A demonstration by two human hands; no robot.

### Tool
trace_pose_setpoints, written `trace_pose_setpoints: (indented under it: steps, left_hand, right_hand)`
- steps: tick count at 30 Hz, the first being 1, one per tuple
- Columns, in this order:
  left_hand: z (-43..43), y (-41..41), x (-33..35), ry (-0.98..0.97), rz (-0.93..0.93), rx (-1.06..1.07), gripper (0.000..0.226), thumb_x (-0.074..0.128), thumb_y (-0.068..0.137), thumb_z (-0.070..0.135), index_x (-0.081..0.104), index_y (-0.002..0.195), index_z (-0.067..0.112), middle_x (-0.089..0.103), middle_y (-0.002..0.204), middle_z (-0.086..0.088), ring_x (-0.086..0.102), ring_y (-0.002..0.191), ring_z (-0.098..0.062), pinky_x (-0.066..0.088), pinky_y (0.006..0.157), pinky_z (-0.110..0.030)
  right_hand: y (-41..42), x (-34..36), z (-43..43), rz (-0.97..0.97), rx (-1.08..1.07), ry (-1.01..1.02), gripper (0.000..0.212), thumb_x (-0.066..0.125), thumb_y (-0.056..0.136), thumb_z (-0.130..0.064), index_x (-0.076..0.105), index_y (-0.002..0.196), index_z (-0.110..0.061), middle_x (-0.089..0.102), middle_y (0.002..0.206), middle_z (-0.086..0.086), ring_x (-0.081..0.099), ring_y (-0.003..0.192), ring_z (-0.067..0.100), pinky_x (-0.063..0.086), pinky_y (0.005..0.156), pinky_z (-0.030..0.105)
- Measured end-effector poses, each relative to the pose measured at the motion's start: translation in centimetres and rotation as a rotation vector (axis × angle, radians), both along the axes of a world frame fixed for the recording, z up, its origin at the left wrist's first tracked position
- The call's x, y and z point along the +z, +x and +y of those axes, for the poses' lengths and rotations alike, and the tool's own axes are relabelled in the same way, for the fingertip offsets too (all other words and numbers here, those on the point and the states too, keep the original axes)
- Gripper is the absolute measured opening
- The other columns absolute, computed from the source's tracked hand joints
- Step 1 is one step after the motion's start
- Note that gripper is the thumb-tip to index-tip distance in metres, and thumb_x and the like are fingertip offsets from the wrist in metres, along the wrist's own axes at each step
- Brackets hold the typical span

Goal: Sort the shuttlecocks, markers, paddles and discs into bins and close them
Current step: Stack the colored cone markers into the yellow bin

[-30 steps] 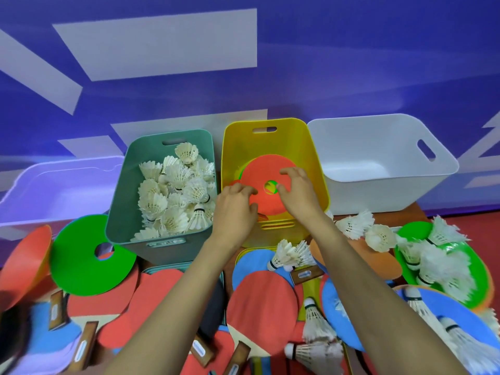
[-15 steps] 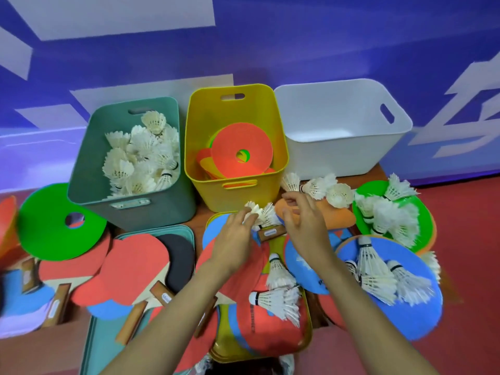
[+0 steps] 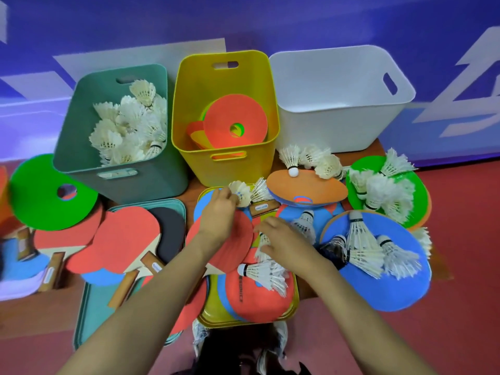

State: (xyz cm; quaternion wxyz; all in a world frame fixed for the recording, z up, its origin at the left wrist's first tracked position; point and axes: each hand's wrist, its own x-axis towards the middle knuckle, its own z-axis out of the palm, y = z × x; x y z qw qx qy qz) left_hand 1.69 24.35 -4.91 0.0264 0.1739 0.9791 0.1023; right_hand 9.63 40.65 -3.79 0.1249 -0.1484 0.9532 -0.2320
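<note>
**Step in hand: collection of loose shuttlecocks.**

The left hand (image 3: pixel 219 216) is placed at the far edge of a red paddle (image 3: pixel 240 231). A shuttlecock (image 3: pixel 239 192) is pinched by its feathers between the fingertips. The right hand (image 3: pixel 284 239) is laid, fingers curled, over a second shuttlecock (image 3: pixel 263 251) just beside the left wrist. The contact is hidden by the hand, so it cannot be told whether a grip is made or the feathers are only touched.

**Bins.** The teal bin (image 3: pixel 67 125), far left, is well filled with shuttlecocks. Discs are held in the yellow bin (image 3: pixel 189 85), with an orange disc (image 3: pixel 230 117) uppermost. The white bin (image 3: pixel 324 85) stands to its right. All three are uncovered.

**Work outstanding.** Further shuttlecocks are scattered on the blue disc (image 3: pixel 392 288) and the green disc (image 3: pixel 368 163). Paddles are piled on the teal lid (image 3: pixel 86 301) and the yellow lid (image 3: pixel 293 307). The task is judged to be well short of complete, since no paddle is binned and no lid is fitted.

**Next move.** The right-hand grip should be confirmed first. Both shuttlecocks are then to be lifted clear of the paddles and carried left, past the near corner of the yellow bin. They are to be released above the pile in the teal bin. A light hold is advised, as the feathers are likely to be crushed easily.
</note>
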Motion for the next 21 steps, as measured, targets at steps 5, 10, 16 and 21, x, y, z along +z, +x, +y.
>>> trace_pose_setpoints:
  steps: [5,10,16,21]
  left_hand:
    - [-1.0,3.0,-0.3,0.091,0.197,-0.019,0.008,0.064,0.073,0.011,0.067,0.08,0.01,0.061,0.083,-0.007,0.057,0.084,-0.028,0.05,0.068,-0.036]
    - [-2.1,4.8,-0.6,0.2,0.254,0.059,0.004,0.064,0.074,0.01,0.064,0.078,0.009,0.058,0.083,-0.006,0.042,0.088,-0.017,0.033,0.07,-0.025]
    - [-2.6,5.8,0.1,0.205,0.238,0.122,0.016,0.052,0.08,0.018,0.066,0.076,0.01,0.059,0.078,-0.007,0.06,0.091,-0.03,0.035,0.078,-0.029]
    - [-3.8,5.7,1.7,0.276,0.279,0.181,0.012,0.056,0.084,0.016,0.066,0.079,0.01,0.06,0.081,-0.007,0.057,0.089,-0.03,0.035,0.081,-0.031]
  right_hand:
    - [-0.3,-1.8,-0.9,-0.167,0.014,0.174,0.037,0.054,0.087,-0.005,0.055,0.122,-0.013,0.049,0.12,0.008,0.045,0.116,0.029,0.047,0.088,0.039]
    - [-1.0,-1.4,-1.2,-0.004,-0.114,0.143,0.025,0.044,0.092,-0.008,0.059,0.112,-0.007,0.057,0.11,0.013,0.057,0.097,0.033,0.043,0.071,0.034]
    - [-1.4,-0.2,-1.7,0.107,-0.21,0.124,0.037,0.043,0.087,0.006,0.051,0.121,-0.005,0.052,0.121,0.019,0.059,0.096,0.038,0.045,0.074,0.039]
    - [-2.4,1.9,-2.2,0.246,-0.272,0.003,0.034,0.051,0.084,0.007,0.059,0.115,-0.005,0.059,0.107,0.016,0.06,0.095,0.035,0.046,0.072,0.039]
